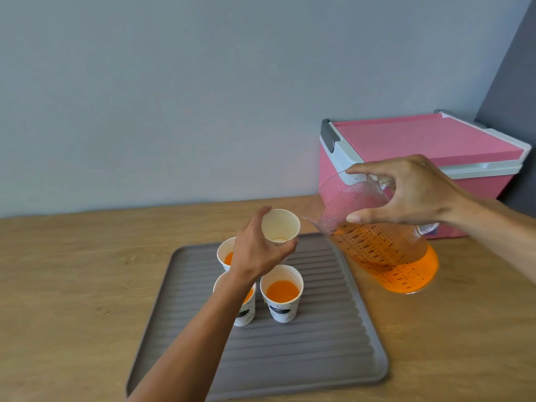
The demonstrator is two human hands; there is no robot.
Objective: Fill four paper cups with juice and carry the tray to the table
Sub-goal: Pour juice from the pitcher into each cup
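A grey ribbed tray [319, 338] lies on the wooden counter. Three white paper cups stand on it with orange juice inside: one at the back left [225, 253], one at the front left [246, 310] partly behind my forearm, one at the front right [282, 293]. My left hand [258, 253] holds a fourth paper cup [280, 227] above the tray, tilted toward the jug, with only a trace of juice at its bottom. My right hand [406, 192] grips a clear measuring jug [385, 256] of orange juice, tipped left with its spout just beside the cup's rim.
A pink cooler box [420, 152] with a white and grey lid stands behind the jug at the back right. The wooden counter [72, 271] runs along a pale grey wall. A dark wall edge rises at the far right.
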